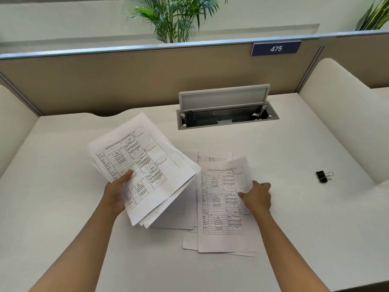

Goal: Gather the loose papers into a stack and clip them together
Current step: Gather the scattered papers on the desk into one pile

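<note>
- The left hand [116, 191] grips a sheaf [143, 165] of printed sheets, thumb across the top sheet and fingers hidden beneath; the sheaf is tilted, its far corner raised off the tabletop [63, 207].
- The sheaf's edges are uneven, with several sheets fanning out at the near corner.
- The right hand [257, 197] rests on the right edge of a form [223, 207] lying flat on the tabletop, fingers curled, thumb on the printed face; whether the fingers pinch the sheet's edge cannot be told.
- The form tops a loose pile [189, 241] of more sheets, which stick out crookedly beneath it at the near and far ends.
- The sheaf overlaps the pile's left part from above.
- A black binder clip [323, 176] with wire handles lies on the tabletop well to the right of the papers, apart from both hands.
- A cable box [227, 118] is set into the tabletop beyond the papers, its lid [224, 98] standing open.
- A tan partition [126, 81] backs the tabletop and carries a blue tag [276, 48] reading 475.
- Palm fronds [174, 15] rise behind the partition.
</note>
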`<state>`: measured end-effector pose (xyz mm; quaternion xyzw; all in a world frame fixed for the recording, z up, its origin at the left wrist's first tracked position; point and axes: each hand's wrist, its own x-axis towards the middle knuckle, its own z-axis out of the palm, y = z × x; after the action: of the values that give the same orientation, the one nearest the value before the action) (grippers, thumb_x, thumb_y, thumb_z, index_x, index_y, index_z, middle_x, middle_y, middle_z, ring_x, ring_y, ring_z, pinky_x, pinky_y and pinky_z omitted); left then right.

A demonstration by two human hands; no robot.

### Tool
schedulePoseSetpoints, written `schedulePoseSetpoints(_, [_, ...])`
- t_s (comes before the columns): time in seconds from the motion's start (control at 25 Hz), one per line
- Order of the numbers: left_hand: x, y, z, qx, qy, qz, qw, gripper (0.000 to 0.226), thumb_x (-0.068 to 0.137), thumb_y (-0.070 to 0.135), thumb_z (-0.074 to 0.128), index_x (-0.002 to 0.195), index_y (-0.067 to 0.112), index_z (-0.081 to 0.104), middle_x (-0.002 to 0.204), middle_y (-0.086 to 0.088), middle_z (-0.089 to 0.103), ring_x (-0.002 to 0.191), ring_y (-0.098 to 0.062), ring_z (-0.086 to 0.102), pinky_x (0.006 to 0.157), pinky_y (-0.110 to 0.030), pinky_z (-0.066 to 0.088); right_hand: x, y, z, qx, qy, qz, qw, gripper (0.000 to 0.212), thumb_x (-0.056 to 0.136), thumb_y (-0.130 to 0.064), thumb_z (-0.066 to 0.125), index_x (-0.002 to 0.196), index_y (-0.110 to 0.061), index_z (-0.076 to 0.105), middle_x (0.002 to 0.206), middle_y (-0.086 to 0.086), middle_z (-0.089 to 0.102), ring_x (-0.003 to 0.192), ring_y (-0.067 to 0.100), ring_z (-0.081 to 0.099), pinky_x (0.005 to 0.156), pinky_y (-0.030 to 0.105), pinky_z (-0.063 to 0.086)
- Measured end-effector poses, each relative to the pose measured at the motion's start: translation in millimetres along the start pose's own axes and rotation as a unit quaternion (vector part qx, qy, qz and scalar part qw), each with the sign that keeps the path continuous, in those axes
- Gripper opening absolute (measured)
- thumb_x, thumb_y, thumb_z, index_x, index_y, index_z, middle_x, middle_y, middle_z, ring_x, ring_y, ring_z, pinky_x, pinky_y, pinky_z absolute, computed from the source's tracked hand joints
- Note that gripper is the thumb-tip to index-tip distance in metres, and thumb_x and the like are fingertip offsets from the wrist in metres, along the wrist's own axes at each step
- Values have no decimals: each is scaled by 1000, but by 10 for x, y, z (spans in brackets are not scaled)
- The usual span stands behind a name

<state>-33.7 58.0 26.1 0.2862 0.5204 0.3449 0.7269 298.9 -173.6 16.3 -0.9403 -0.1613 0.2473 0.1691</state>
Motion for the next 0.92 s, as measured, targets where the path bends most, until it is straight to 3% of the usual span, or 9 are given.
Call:
schedulePoseSetpoints(0.12, [12,21,-93,-8,12,-6,1000,52,84,17,77,133,9,63,127,-13,71,114,-33,69,83,-47,60,-17,5,-29,35,20,-20,999,51,85,-22,75,130,-10,54,130,17,50,105,39,60,81,41,50])
schedulePoseSetpoints(0.24, [-25,43,-139,-25,16,-7,1000,48,87,17,74,133,8,64,127,-12,71,115,-32,69,88,-48,58,-66,-50,-141,30,59,-81,995,21,93,-20,62,112,-13,58,107,14,68,77,30,55,66,32,44])
schedulePoseSetpoints(0.36, [-45,55,-185,-41,22,-1,999,43,91,17,70,132,7,65,127,-12,71,119,-31,67,95,-49,54,-125,-137,-314,-1,96,-170,981,7,98,-20,54,103,-15,55,92,12,69,69,31,56,61,35,46])
schedulePoseSetpoints(0.48, [-80,65,-285,-54,29,-8,998,44,91,20,70,134,8,64,129,-13,70,120,-31,66,98,-50,53,-187,-272,-540,48,178,-208,961,7,99,-21,53,96,-15,56,87,11,69,66,31,55,59,34,44])
schedulePoseSetpoints(0.6, [-119,63,-401,-65,33,-12,997,44,92,22,68,133,8,64,129,-13,69,118,-31,67,96,-50,53,-260,-424,-765,120,249,-211,938,11,99,-23,55,100,-12,57,94,15,70,71,33,55,64,34,45])
schedulePoseSetpoints(0.68, [-152,72,-459,-71,35,-10,997,45,91,24,69,134,9,64,131,-12,69,119,-31,67,95,-50,54,-289,-534,-813,196,255,-202,925,14,97,-23,58,102,-10,56,99,15,70,82,37,62,72,39,49])
schedulePoseSetpoints(0.8, [-208,88,-486,-84,30,-14,996,44,94,27,66,135,10,63,130,-12,69,116,-31,68,93,-48,55,-307,-700,-611,290,193,-189,918,20,93,-24,62,109,-13,56,107,9,70,93,32,64,81,36,50])
schedulePoseSetpoints(0.92, [-260,114,-500,-93,15,-27,995,40,97,31,60,132,11,64,122,-11,73,106,-28,73,85,-44,60,-342,-815,-141,289,90,-185,935,41,92,-23,65,130,-12,54,125,12,66,114,32,62,96,37,48])
